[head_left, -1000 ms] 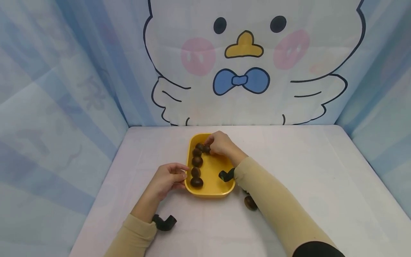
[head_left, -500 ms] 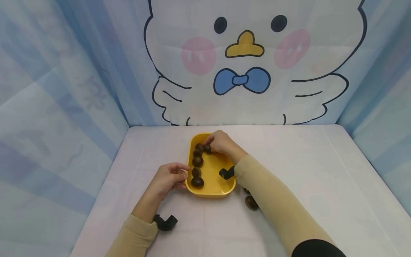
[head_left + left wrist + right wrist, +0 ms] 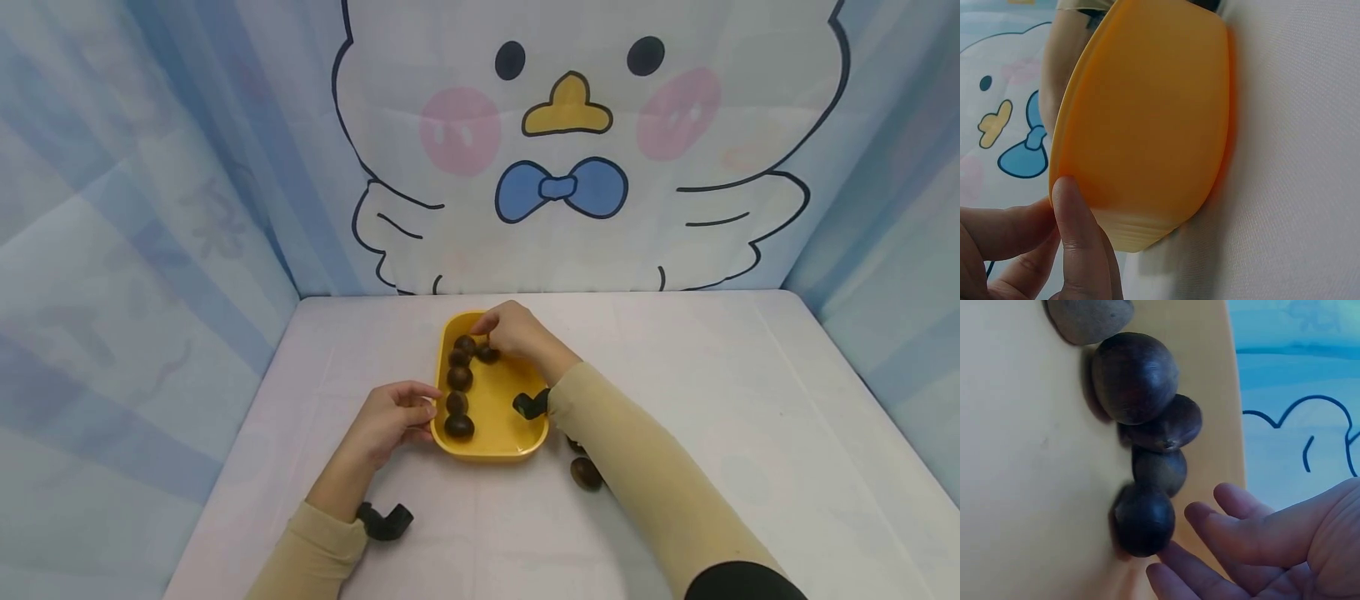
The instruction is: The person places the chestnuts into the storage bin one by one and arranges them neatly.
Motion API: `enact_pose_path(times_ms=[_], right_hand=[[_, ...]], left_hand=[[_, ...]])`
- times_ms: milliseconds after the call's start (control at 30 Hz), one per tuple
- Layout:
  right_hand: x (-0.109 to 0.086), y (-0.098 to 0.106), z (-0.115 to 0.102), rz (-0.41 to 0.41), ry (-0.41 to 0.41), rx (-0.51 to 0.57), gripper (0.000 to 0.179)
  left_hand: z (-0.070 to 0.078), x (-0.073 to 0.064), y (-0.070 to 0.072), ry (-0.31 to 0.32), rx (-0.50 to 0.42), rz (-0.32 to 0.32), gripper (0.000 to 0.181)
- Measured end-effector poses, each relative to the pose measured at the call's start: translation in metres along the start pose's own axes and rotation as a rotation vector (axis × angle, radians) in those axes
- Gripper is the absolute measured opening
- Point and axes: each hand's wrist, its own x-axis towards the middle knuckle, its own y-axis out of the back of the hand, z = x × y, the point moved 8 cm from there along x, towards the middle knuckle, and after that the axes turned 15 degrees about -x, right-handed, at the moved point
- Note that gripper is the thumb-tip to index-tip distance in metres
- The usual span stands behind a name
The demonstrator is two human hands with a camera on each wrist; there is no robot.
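Several dark brown chestnuts (image 3: 460, 377) lie in a bent row along the left side of a shallow yellow tray (image 3: 498, 429). My left hand (image 3: 390, 419) pinches the tray's left rim between thumb and fingers, as the left wrist view also shows. Over the tray's far end is my right hand (image 3: 517, 333), its thumb and fingers spread apart. In the right wrist view its fingertips (image 3: 1159, 575) lie right beside the end chestnut (image 3: 1144, 520), with nothing held; whether they touch it I cannot tell. That chestnut rests on the tray floor against its neighbour.
To the right of the tray, another chestnut (image 3: 586, 474) lies on the pale tablecloth (image 3: 720, 400), with one more partly hidden by the right sleeve (image 3: 637, 450). A cartoon-printed curtain (image 3: 570, 242) rises behind the table's far edge, and cloth walls stand at both sides.
The end chestnut has shifted slightly toward me and right, and my right hand's fingers have loosened from it, lifting a little away. My left hand stays at the rim.
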Motion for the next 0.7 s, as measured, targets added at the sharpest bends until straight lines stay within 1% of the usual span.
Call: enact_pose_path(times_ms=[100,233,333,433,567,700], right_hand=[[-0.004,0.005,0.000,0.013,0.025,0.005,0.040],[-0.009,0.010,0.000,0.019,0.064,0.047,0.042],[-0.013,0.011,0.000,0.002,0.093,0.107,0.046],[-0.018,0.013,0.000,-0.024,0.113,0.160,0.044],[-0.027,0.020,0.001,-0.043,0.131,0.198,0.038],[-0.039,0.028,0.003,-0.049,0.162,0.226,0.035]], left_hand=[[0.000,0.000,0.000,-0.001,0.006,0.001,0.030],[0.000,-0.001,0.000,-0.002,0.013,0.010,0.030],[0.000,-0.002,0.001,-0.003,0.024,0.020,0.029],[0.001,-0.003,0.001,-0.009,0.033,0.020,0.029],[0.002,-0.004,0.000,-0.017,0.034,0.014,0.029],[0.003,-0.004,-0.002,-0.022,0.037,0.013,0.029]])
